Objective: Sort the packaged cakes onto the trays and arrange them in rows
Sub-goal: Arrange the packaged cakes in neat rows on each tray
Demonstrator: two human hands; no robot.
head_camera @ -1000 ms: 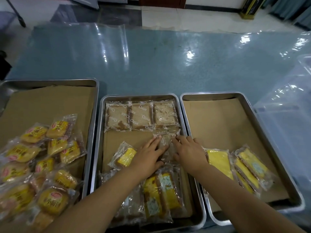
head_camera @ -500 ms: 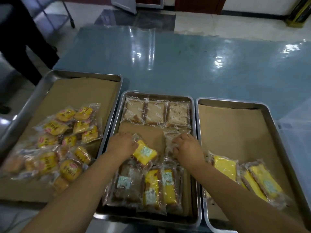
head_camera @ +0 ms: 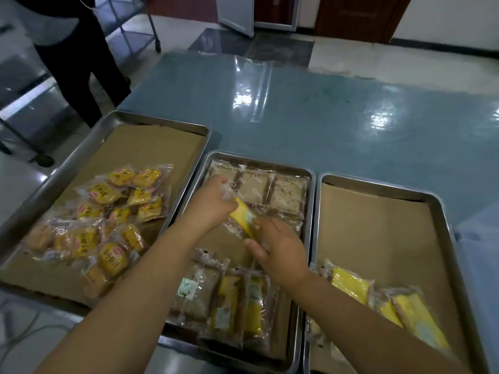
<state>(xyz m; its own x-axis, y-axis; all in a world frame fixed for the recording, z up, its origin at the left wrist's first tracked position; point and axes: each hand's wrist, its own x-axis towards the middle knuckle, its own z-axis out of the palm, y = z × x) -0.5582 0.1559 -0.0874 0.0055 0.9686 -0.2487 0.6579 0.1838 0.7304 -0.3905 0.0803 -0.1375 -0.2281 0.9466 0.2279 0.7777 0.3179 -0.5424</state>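
Blue table (head_camera: 337, 125) carries 3 metal trays side by side. Left tray (head_camera: 129, 122): pile of round yellow cakes (head_camera: 108, 222). Middle tray (head_camera: 259, 161): row of brown cakes (head_camera: 270, 190) along far edge. Left hand (head_camera: 213, 203) grips yellow packaged cake (head_camera: 244, 218) above middle tray; right hand (head_camera: 278, 247) pinches its near end.

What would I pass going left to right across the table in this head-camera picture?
Left tray with its heap of round yellow cakes → middle tray, where both hands meet at one yellow cake → right tray with yellow slices → clear plastic bag.
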